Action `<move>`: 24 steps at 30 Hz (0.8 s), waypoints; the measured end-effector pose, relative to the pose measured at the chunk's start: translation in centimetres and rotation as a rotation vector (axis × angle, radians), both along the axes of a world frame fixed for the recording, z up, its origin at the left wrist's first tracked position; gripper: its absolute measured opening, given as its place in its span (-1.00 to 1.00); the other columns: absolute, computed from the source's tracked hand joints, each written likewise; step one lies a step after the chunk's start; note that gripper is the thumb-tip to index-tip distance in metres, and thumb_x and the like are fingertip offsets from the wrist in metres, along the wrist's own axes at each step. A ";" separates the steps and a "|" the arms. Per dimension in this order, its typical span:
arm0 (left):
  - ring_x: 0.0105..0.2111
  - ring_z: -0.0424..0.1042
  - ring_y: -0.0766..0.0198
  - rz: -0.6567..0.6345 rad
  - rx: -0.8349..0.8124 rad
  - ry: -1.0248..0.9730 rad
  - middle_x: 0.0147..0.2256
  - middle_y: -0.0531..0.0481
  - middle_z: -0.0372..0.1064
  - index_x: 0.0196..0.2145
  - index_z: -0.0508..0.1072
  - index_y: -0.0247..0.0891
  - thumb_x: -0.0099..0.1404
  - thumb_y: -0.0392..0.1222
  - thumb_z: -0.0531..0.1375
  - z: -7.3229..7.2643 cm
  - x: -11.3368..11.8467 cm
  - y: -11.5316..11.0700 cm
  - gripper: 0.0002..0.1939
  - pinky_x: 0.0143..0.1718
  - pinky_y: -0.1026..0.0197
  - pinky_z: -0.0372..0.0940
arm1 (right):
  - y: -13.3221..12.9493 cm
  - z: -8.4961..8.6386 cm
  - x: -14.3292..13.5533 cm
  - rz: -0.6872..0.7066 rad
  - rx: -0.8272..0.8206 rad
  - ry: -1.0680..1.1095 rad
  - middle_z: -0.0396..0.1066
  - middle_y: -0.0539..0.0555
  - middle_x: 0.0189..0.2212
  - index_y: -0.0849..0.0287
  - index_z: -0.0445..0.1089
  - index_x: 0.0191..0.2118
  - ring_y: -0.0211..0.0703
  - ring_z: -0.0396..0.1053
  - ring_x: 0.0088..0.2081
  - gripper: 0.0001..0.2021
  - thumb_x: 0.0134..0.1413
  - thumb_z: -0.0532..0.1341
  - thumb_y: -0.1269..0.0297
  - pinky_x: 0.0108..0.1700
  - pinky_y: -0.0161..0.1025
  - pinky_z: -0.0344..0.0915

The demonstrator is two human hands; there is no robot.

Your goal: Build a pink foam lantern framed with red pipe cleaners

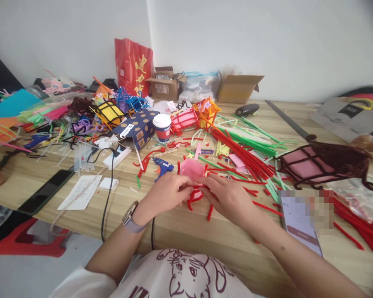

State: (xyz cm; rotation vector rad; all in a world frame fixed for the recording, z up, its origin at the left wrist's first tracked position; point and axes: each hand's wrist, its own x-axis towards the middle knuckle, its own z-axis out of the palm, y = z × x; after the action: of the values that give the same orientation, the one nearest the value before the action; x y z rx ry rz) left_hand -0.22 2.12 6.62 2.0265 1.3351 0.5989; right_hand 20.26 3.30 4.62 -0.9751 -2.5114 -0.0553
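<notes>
Near the front edge of the desk [49,174], the person's left hand [166,192] and right hand [226,196] meet over a small pink lantern [191,170] framed in red pipe cleaners. The fingers of both hands pinch the red stems at its lower side, where they curl out beneath the pink panel; the left wrist wears a watch [129,217]. Just behind the lantern lies a blue glue gun [162,167], and beyond that a paper cup [162,127] stands upright beside a navy spotted box [136,129]. A sheaf of red pipe cleaners [245,155] fans toward the right, crossing a bundle of green ones [255,142]. Toward the right edge sits a larger dark-framed pink lantern [323,165], with a phone [300,221] lying in front of it near the right forearm. At the left, a black phone [45,191] lies by a white paper slip [79,192]. Along the back edge stand a red bag [133,66] and an open cardboard box [238,87].
</notes>
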 end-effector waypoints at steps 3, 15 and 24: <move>-0.63 0.41 0.35 0.001 0.019 0.019 -0.69 0.16 0.36 -0.50 0.47 -0.20 0.26 -0.30 0.12 0.1 0.2 0.1 -0.78 -0.54 0.32 0.14 | 0.1 -0.1 0.0 -0.007 0.008 -0.020 0.48 0.12 -0.40 0.19 0.46 -0.17 -0.16 0.43 -0.40 -0.74 0.34 0.01 0.33 -0.40 -0.29 0.23; -0.47 0.45 0.27 0.259 0.103 -0.059 -0.47 0.13 0.48 -0.22 0.37 -0.17 0.23 -0.14 0.25 -1.8 -0.3 -1.4 -0.82 -0.44 0.26 0.23 | 0.5 0.4 -0.8 -0.015 -0.049 -0.028 0.49 0.10 -0.40 0.19 0.44 -0.12 -0.18 0.45 -0.39 -0.77 0.34 0.03 0.31 -0.40 -0.32 0.19; -0.41 0.38 0.25 0.480 0.304 -0.024 -0.44 0.04 0.39 -0.44 0.32 -0.20 0.29 -0.17 0.18 -5.5 2.5 -1.9 -0.84 -0.37 0.22 0.23 | -0.3 1.6 -1.0 0.047 -0.100 0.033 0.51 0.11 -0.36 0.19 0.43 -0.12 -0.14 0.47 -0.37 -0.83 0.29 0.10 0.36 -0.39 -0.30 0.26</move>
State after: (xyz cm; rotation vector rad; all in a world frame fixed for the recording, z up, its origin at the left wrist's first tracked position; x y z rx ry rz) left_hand 2.30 0.23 1.11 1.9156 1.8230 1.0922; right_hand 19.22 3.02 6.25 -0.9468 -2.5266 0.1004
